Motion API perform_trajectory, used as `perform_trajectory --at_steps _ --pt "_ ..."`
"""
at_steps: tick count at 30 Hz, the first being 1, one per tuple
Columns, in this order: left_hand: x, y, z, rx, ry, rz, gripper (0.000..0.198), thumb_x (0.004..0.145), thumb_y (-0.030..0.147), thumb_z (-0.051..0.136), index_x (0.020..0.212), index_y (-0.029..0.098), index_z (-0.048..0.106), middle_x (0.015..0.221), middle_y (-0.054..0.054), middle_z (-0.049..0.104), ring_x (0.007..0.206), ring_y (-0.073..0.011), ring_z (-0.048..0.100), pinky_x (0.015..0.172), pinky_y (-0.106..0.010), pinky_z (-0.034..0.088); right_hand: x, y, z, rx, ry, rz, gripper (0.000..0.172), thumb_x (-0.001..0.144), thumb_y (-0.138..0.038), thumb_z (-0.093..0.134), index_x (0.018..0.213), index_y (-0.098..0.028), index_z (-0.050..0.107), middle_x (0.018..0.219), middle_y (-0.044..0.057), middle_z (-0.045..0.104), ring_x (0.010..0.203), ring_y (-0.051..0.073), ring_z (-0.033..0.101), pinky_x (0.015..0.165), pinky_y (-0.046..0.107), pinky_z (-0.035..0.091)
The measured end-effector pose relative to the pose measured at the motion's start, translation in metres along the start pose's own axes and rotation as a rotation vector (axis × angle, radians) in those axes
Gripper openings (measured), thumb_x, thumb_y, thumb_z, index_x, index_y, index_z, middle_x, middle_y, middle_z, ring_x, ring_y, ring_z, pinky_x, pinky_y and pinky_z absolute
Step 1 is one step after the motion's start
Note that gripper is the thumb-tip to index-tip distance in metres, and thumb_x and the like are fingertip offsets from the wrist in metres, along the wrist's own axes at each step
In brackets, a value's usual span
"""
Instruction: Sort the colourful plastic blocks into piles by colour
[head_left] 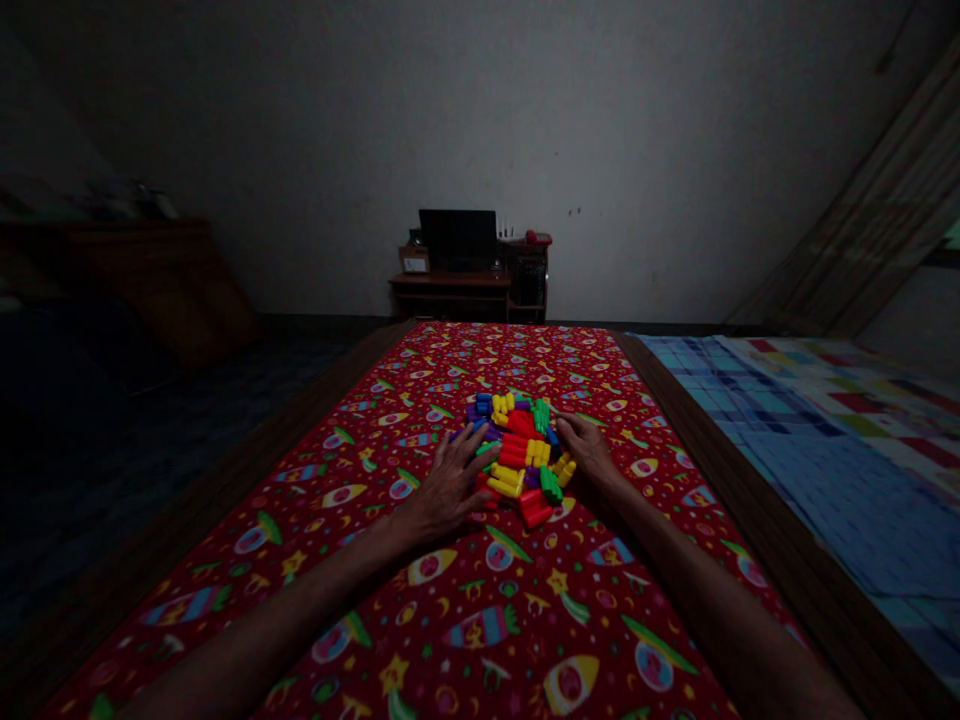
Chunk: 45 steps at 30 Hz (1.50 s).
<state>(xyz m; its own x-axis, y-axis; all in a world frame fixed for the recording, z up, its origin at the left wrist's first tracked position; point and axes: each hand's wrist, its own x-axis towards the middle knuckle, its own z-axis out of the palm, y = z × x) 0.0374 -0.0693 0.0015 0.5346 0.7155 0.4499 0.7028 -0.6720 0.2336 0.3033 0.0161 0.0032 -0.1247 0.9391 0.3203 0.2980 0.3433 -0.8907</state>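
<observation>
Both of your hands flank a pile of plastic building blocks (517, 450) at the centre of the frame, on the red rocket-print sheet (465, 620). Your left hand (450, 485) lies spread against the pile; your right hand (586, 450) cups its other side, fingers loose, neither grasping.

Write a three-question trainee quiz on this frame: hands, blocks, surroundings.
1. True or false: the left hand and the right hand both touch the pile of blocks, one on each side.
2. What lies under the pile? A) blue checked mat B) red patterned sheet C) bare wood
3. Fill in: at the room's far end, a dark screen sits on a wooden ___.

Key: 1 true; 2 B; 3 desk.
</observation>
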Motion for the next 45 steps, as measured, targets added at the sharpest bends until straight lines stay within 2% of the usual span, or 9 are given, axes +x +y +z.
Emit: perform_trajectory --at_steps 4,8,15,19,23,29,33,38,45 --pt "0.022 -0.006 -0.007 -0.152 0.200 -0.115 0.051 0.099 0.041 0.023 0.149 0.029 0.025 0.156 -0.008 0.028 0.144 -0.0249 0.022 0.118 -0.051 0.016 0.017 -0.009 0.003 -0.170 -0.071 0.010 0.047 0.081 -0.048 0.056 0.114 -0.017 0.066 0.107 0.010 0.071 0.094 0.023 0.065 0.081 0.034 0.049" --pt "0.057 -0.008 -0.019 -0.206 0.350 -0.323 0.049 0.096 0.034 0.031 0.143 0.022 0.036 0.145 -0.009 0.044 0.136 -0.0238 0.037 0.114 -0.044 0.029 0.031 -0.020 0.014 -0.401 -0.154 0.029 0.038 0.076 -0.039 0.063 0.108 -0.019 0.069 0.088 0.006 0.072 0.077 0.020 0.064 0.067 0.027 0.047" --pt "0.085 -0.018 -0.024 -0.212 0.287 -0.261 0.044 0.090 0.030 0.041 0.130 0.019 0.052 0.129 -0.010 0.059 0.120 -0.0236 0.054 0.105 -0.041 0.041 0.037 -0.025 0.007 -0.224 -0.005 -0.049 0.041 0.081 -0.030 0.047 0.114 -0.016 0.067 0.085 0.006 0.072 0.072 0.020 0.063 0.068 0.030 0.048" --pt "0.082 -0.012 -0.018 -0.265 0.244 -0.232 0.046 0.088 0.039 0.050 0.130 0.020 0.053 0.130 -0.009 0.060 0.122 -0.0248 0.053 0.104 -0.041 0.042 0.037 -0.037 0.003 -0.035 -0.276 -0.185 0.042 0.078 -0.036 0.056 0.114 -0.019 0.067 0.102 0.006 0.072 0.087 0.022 0.065 0.078 0.034 0.050" --pt "0.081 -0.005 -0.015 -0.310 0.230 -0.347 0.032 0.082 0.043 0.059 0.105 0.022 0.066 0.106 -0.006 0.070 0.100 -0.0249 0.064 0.091 -0.039 0.051 0.028 -0.054 0.007 -0.060 -0.414 -0.283 0.042 0.078 -0.036 0.059 0.117 -0.022 0.066 0.113 0.005 0.069 0.097 0.023 0.063 0.083 0.034 0.049" --pt "0.081 -0.022 -0.025 -0.413 0.333 -0.505 0.031 0.081 0.047 0.054 0.086 0.019 0.068 0.087 -0.006 0.072 0.084 -0.0243 0.067 0.080 -0.039 0.053 0.029 -0.046 0.005 -0.135 -0.309 -0.248 0.041 0.081 -0.034 0.055 0.119 -0.020 0.062 0.098 0.004 0.070 0.082 0.019 0.063 0.073 0.030 0.048" --pt "0.077 -0.047 -0.021 -0.371 0.232 -0.493 0.036 0.077 0.054 0.056 0.073 0.021 0.068 0.079 -0.007 0.070 0.082 -0.0267 0.065 0.081 -0.042 0.053 0.034 -0.029 0.008 -0.141 -0.198 -0.173 0.041 0.082 -0.039 0.054 0.116 -0.019 0.063 0.100 0.007 0.070 0.084 0.021 0.064 0.075 0.033 0.049" --pt "0.072 -0.065 -0.008 -0.210 0.338 -0.478 0.039 0.083 0.052 0.048 0.095 0.020 0.067 0.102 -0.010 0.067 0.106 -0.0273 0.058 0.099 -0.047 0.044 0.033 -0.036 0.000 -0.377 -0.067 -0.258 0.034 0.086 -0.034 0.050 0.111 -0.018 0.067 0.102 0.010 0.071 0.090 0.022 0.064 0.079 0.033 0.046" --pt "0.053 -0.086 0.013 -0.543 0.498 -0.651 0.047 0.092 0.050 0.029 0.102 0.019 0.063 0.108 -0.010 0.064 0.106 -0.0235 0.059 0.097 -0.044 0.048 0.023 -0.069 -0.024 -0.734 -0.574 -0.114 0.015 0.078 -0.031 0.064 0.071 -0.019 0.071 0.063 0.003 0.067 0.054 0.013 0.054 0.050 0.024 0.030"
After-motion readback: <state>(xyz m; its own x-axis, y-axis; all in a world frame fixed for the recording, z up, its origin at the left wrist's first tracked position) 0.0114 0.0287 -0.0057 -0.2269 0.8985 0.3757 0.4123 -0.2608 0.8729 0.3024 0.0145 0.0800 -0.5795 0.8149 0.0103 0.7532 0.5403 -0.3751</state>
